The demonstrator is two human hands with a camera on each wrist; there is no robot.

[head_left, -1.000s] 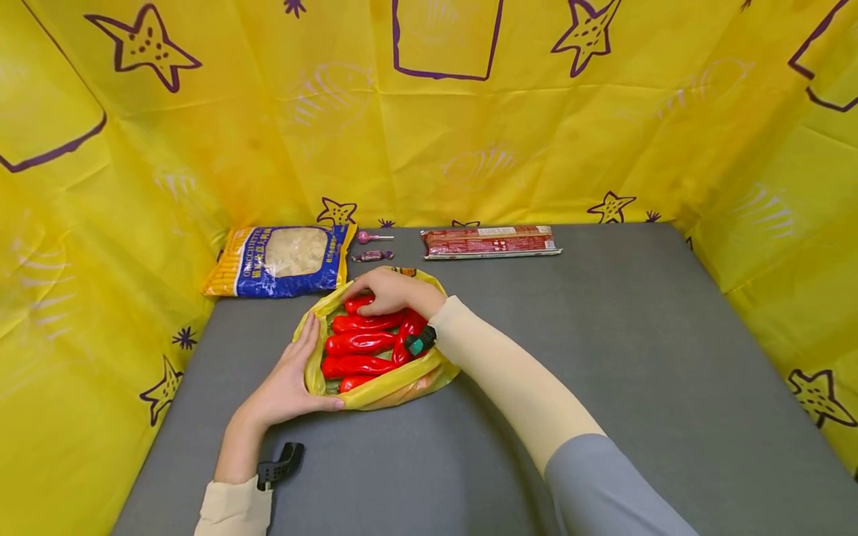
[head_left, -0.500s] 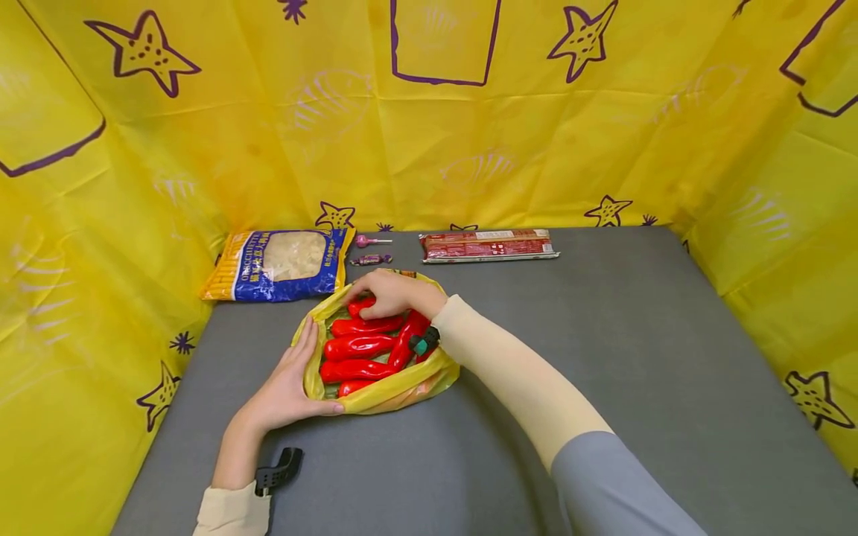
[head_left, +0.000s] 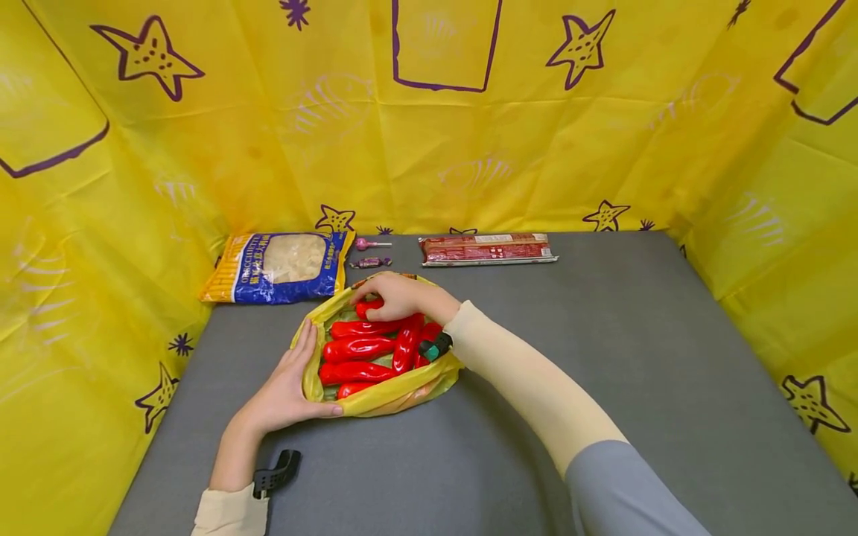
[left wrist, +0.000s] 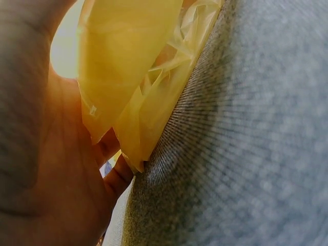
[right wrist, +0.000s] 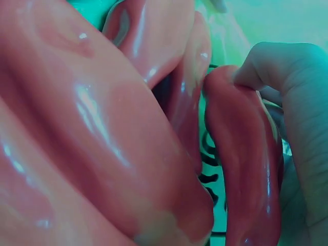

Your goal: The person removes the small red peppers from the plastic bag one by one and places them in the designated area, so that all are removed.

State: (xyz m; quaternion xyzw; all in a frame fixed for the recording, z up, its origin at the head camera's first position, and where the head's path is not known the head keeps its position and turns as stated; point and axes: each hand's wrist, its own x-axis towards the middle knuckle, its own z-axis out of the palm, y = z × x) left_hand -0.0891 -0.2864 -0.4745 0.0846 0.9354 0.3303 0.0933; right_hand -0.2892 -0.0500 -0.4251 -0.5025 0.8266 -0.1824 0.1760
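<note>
A yellow plastic bag point(head_left: 395, 398) lies with its mouth spread, showing several glossy red peppers point(head_left: 358, 348) inside. At its left end, my left hand point(head_left: 288, 391) rests on the bag, thumb along the front rim and fingers straight along the far side. The left wrist view shows the thin yellow plastic point(left wrist: 128, 56) against this hand. Inside the bag's far part, my right hand point(head_left: 398, 296) grips a red pepper point(head_left: 369, 309), its far end hidden under the fingers. In the right wrist view, the thumb presses the top of that pepper point(right wrist: 241, 138), beside other peppers.
Behind the bag to the left lies a blue and yellow pasta packet point(head_left: 284, 290). A pink lollipop point(head_left: 363, 243) and a purple wrapped candy point(head_left: 371, 263) are beside it. A long red packet point(head_left: 488, 249) lies at the grey table's back edge, before yellow cloth walls point(head_left: 429, 164).
My right hand has shifted slightly to the right with the pepper inside the bag. My left hand stays at the bag's left end. The view has tilted up a little.
</note>
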